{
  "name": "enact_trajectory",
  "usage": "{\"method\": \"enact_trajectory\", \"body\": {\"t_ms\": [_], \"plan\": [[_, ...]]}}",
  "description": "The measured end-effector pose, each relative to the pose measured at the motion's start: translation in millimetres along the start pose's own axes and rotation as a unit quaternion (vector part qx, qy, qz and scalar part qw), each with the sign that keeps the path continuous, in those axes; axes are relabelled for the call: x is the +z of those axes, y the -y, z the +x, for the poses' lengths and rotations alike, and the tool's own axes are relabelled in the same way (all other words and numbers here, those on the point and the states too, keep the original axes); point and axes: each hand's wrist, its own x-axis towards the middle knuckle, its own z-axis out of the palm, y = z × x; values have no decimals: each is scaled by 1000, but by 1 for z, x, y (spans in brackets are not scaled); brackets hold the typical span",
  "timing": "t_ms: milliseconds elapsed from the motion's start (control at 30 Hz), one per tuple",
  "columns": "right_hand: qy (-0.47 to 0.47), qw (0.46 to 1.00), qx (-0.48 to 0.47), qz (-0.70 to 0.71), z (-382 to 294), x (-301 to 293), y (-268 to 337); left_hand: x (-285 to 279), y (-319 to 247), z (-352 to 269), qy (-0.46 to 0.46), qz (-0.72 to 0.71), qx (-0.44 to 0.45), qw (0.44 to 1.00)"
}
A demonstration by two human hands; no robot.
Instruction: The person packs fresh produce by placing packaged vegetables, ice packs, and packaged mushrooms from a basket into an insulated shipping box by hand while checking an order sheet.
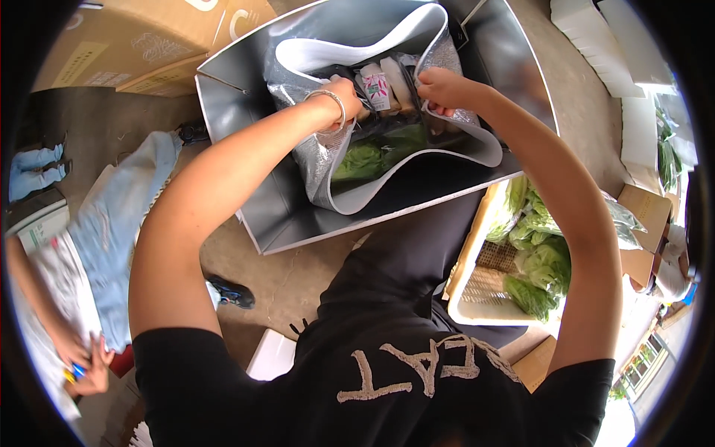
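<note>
A silver insulated foil bag [368,198] stands with its mouth spread inside a large box with a dark shiny lining [290,223]. My left hand [343,100], with a bangle at the wrist, is closed at the bag's left side on thin dark plastic. At the right side my right hand [444,92] pinches the edge of the foil bag, fingers curled over it. Between the hands lie pale packages, one a white package with a pink pattern [375,89]. Nearer to me in the bag are leafy greens [363,159] under clear plastic.
A cream plastic crate [466,313] with bagged lettuce [544,262] stands at my right. Cardboard cartons [128,44] are stacked at the upper left. A person in light jeans [117,223] is close on my left. White foam boxes [592,50] line the upper right.
</note>
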Motion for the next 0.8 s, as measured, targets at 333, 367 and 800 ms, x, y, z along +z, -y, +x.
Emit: {"method": "enact_trajectory", "body": {"t_ms": [333, 367, 800], "plan": [[60, 992, 87, -62, 37, 10, 5, 9, -11, 25, 58, 67, -97, 991], [60, 993, 82, -57, 37, 10, 5, 8, -9, 26, 57, 51, -90, 993], [-338, 910, -17, -240, -135, -50, 4, -89, -74, -98, 73, 575, 180, 795]]}}
